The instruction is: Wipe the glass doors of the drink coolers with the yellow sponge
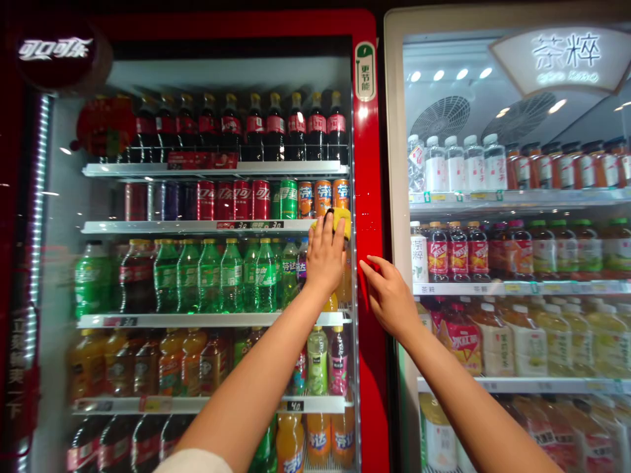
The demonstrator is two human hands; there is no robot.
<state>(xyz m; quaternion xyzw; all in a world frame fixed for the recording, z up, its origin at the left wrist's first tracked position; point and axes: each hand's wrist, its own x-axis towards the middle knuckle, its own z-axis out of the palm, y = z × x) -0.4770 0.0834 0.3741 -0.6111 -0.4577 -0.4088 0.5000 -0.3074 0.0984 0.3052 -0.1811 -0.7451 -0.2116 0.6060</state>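
A yellow cloth (pixel 342 222) with a dark edge lies under the fingers of my left hand (pixel 324 256), which presses it to the glass door (pixel 207 72) of the red drinks fridge. The palm covers the rest of the cloth. Lower and to the right, my right hand (pixel 393 297) has its fingers apart and holds nothing. Its fingertips are at the red door frame (pixel 367 197); whether they touch it I cannot tell. Behind the glass, orange cans (pixel 323 197) and green bottles (pixel 231 276) stand near my left hand.
White shelves (pixel 197 227) of bottles and cans fill the red fridge. A second, pale-framed fridge (pixel 394 131) stands close on the right, holding tea bottles (pixel 497 341). A dark gap separates the two. At the upper left, a round lit sign (pixel 56 49) sticks out.
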